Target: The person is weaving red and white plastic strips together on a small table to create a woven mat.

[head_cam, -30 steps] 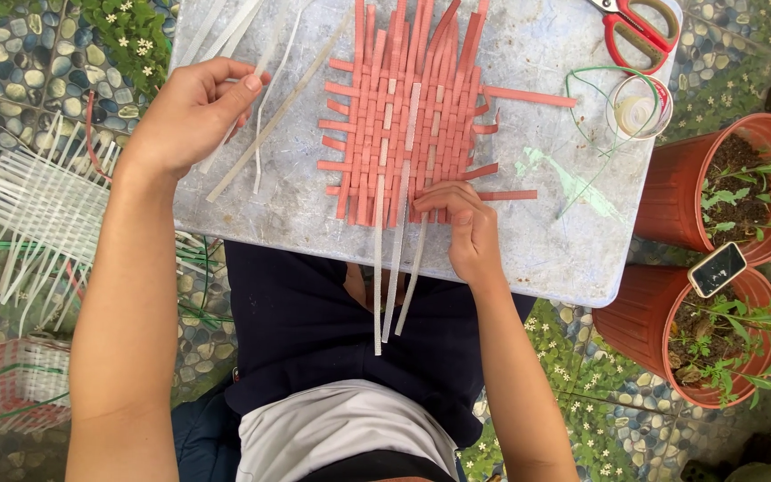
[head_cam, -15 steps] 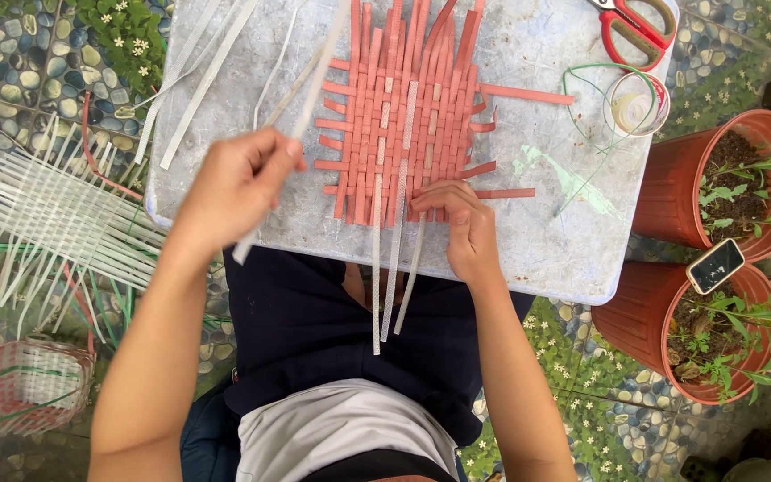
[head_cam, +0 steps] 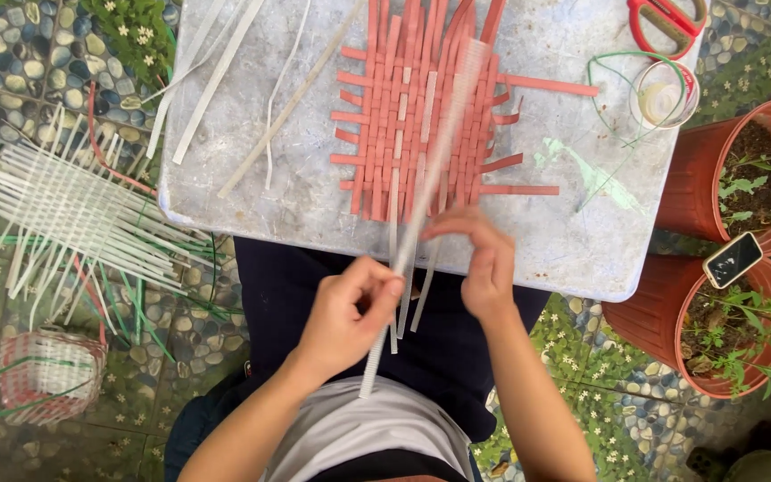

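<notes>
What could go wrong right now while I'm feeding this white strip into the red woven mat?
The white strip is long and springy; pinched only near its lower end by the left hand, it may buckle or slip off line.

The red woven mat lies loose on the table, and the right hand touches only its near edge, so pushing could shift or loosen the weave.

Loose white strips nearby could get swept off.

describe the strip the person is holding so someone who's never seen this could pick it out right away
Start at the grey table with the pink woven mat on it. Running from the mat's top down past the table's near edge is one long whitish strip, pinched by the left hand, with the right hand beside it. Unlike the loose pale strips lying left of the mat, it crosses the weave and is held.
</notes>
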